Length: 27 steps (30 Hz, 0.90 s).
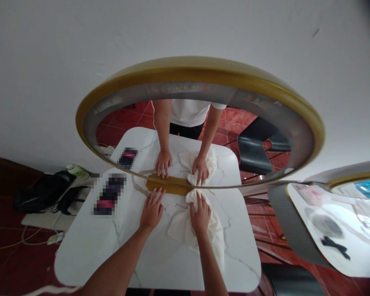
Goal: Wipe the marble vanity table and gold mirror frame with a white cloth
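Observation:
My left hand (152,208) lies open on the white marbled table (89,246), its fingertips at the near edge of the gold base (169,186) under the mirror. Under my right hand (200,215) is a bunched white cloth (216,234), pressed down at the right end of that base. Part of the cloth spreads loosely over the tabletop around the wrist. Above the base stands a large oval mirror (197,78) with a gold rim, which reflects both my arms and the cloth.
A blurred-out dark object (109,194) lies on the table's left side. Beyond the left edge are a black bag (46,191), a green-white bottle (77,171) and cables. At right, a second table (323,242) holds a black item (336,247); a black chair (291,279) stands nearby.

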{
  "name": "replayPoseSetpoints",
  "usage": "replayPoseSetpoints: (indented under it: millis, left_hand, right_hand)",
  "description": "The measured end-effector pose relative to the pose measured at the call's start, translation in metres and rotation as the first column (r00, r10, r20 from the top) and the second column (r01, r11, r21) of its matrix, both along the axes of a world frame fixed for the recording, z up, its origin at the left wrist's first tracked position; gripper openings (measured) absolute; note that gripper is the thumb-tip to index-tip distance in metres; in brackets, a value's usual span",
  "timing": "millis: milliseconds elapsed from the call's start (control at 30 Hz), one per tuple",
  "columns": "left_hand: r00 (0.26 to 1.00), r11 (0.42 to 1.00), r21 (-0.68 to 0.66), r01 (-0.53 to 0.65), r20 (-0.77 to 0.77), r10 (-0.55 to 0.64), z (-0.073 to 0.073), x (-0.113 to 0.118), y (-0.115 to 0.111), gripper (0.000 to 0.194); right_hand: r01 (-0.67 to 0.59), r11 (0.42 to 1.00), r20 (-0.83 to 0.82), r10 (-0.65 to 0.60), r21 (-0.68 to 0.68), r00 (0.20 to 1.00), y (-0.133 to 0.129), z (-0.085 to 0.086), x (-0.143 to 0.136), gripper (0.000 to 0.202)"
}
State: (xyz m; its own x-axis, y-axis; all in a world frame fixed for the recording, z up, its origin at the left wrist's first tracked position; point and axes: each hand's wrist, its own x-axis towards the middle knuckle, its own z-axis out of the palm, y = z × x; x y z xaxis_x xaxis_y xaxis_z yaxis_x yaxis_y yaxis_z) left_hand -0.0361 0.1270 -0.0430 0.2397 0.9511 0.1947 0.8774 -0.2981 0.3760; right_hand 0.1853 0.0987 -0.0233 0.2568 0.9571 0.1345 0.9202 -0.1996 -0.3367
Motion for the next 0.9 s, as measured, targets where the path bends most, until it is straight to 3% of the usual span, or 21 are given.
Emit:
replayPoseSetpoints:
  millis: [233,667,900]
  left_hand:
    - [1.0,1.0,-0.008,0.003,0.002,-0.003,-0.002,0.0,0.0,0.064]
    - [1.0,1.0,-0.009,0.005,0.015,-0.004,0.0,0.0,-0.001,0.065]
    - [1.0,1.0,-0.009,0.012,0.008,-0.012,0.001,0.0,0.0,0.065]
  right_hand:
    - [-0.003,1.0,0.013,0.003,0.01,1.0,-0.015,0.0,-0.01,0.052]
    - [0.08,0.997,0.016,-0.08,0.019,0.997,0.025,-0.004,0.004,0.05]
    - [0.06,0.998,0.014,-0.06,0.005,0.998,0.009,-0.002,-0.001,0.05]
